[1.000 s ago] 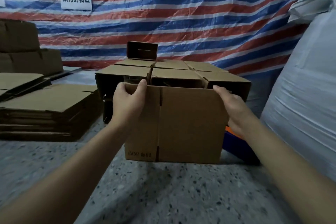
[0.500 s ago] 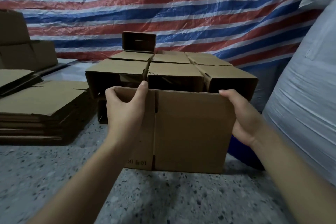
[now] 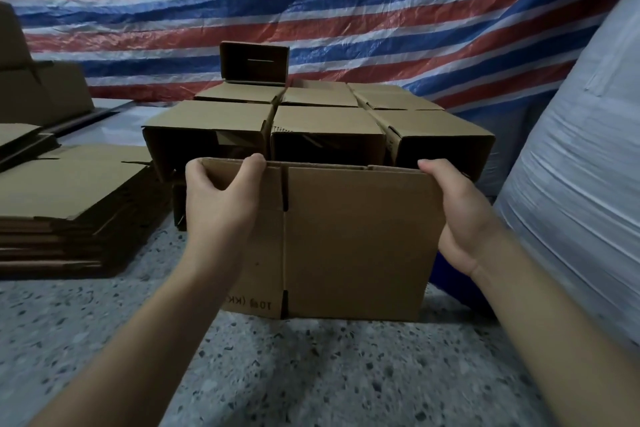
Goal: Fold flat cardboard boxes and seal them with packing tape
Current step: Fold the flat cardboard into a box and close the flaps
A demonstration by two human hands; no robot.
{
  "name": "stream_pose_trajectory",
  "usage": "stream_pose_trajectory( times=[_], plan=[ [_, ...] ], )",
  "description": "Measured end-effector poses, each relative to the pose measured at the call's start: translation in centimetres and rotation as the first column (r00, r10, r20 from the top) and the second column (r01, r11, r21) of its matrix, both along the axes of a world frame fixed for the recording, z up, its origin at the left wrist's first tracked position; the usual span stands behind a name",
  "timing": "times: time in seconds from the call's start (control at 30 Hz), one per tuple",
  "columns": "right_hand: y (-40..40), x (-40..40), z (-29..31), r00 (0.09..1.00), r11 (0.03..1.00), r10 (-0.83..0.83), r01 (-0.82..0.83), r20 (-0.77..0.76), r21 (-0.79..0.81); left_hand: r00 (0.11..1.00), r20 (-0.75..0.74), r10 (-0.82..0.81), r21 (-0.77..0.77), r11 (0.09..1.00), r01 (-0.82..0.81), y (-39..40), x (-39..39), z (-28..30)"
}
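Note:
A brown cardboard box [image 3: 353, 243] stands on the speckled floor in the middle of the head view, its near face toward me and printed text upside down at its lower left. My left hand [image 3: 218, 204] grips its upper left corner, thumb over the top edge. My right hand [image 3: 457, 218] holds its upper right corner and side, fingers curled over the edge. No tape is in sight.
Several folded boxes [image 3: 325, 121] lie on their sides in a block just behind, one small box [image 3: 254, 62] on top. A stack of flat cardboard [image 3: 69, 198] sits at left. A large white sack [image 3: 581, 177] fills the right; a striped tarp [image 3: 346, 10] hangs behind.
The box and both hands sit lower and nearer in view than before. The grips on the two upper corners are unchanged.

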State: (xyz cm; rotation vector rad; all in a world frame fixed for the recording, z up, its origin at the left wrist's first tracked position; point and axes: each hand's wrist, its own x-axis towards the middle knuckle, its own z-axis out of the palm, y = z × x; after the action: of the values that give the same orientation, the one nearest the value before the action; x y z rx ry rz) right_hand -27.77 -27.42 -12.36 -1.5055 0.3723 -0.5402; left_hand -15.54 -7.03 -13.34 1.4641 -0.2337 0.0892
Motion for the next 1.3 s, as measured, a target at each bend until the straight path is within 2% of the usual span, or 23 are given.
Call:
stream_pose_trajectory(
  times=[0.1,0.2,0.3,0.37,0.47,0.57,0.67,0.8,0.9,1.07,1.2,1.3],
  plan=[
    [1.0,-0.5,0.2,0.998,0.998,-0.064,0.064,-0.001,0.014,0.998,0.0,-0.058,0.045,0.997,0.058,0.6,0.1,0.3],
    [2.8,-0.6,0.2,0.992,0.991,-0.124,0.126,0.035,-0.044,0.985,-0.023,-0.172,0.065,0.983,0.173,1.0,-0.3,0.8],
    [5.2,-0.7,-0.3,0.985,0.986,-0.151,0.155,0.08,-0.052,0.922,-0.108,-0.371,-0.016,0.928,0.372,1.7,-0.7,1.0],
    [6.2,-0.7,-0.9,0.982,0.986,-0.154,0.16,0.107,-0.046,0.885,-0.128,-0.448,-0.05,0.894,0.446,2.3,-0.9,1.1],
    [6.4,-0.8,-1.6,0.991,0.995,-0.093,0.094,0.098,-0.015,0.867,-0.144,-0.476,-0.11,0.879,0.464,2.8,-0.8,1.0],
    [5.2,-1.4,-1.3,0.988,0.983,-0.073,0.048,0.135,0.176,0.859,-0.14,-0.493,-0.134,0.869,0.477,2.9,-1.1,1.1],
    [3.0,-2.0,-1.3,0.992,0.939,-0.115,0.09,0.057,0.333,0.87,-0.129,-0.476,-0.14,0.877,0.459,2.6,-1.1,1.2],
    [2.0,-1.7,-1.7,0.998,0.955,-0.064,0.057,0.015,0.29,0.876,-0.097,-0.473,-0.114,0.879,0.463,2.1,-1.1,1.2],
    [2.4,-1.2,-2.2,0.999,0.948,-0.037,0.024,0.034,0.317,0.862,-0.086,-0.5,-0.1,0.865,0.492,1.6,-1.1,1.2],
    [2.7,-0.6,-3.0,0.992,0.916,-0.04,-0.012,0.121,0.402,0.866,-0.118,-0.486,-0.193,0.867,0.46,1.8,-1.2,0.7],
    [2.8,-0.4,-3.2,0.993,0.897,-0.059,0.007,0.106,0.441,0.857,-0.208,-0.471,-0.236,0.875,0.423,1.7,-2.2,0.7],
    [2.8,-0.3,-3.2,0.991,0.891,-0.085,0.031,0.099,0.452,0.86,-0.205,-0.468,-0.24,0.876,0.419,1.7,-2.2,0.8]
  ],
)
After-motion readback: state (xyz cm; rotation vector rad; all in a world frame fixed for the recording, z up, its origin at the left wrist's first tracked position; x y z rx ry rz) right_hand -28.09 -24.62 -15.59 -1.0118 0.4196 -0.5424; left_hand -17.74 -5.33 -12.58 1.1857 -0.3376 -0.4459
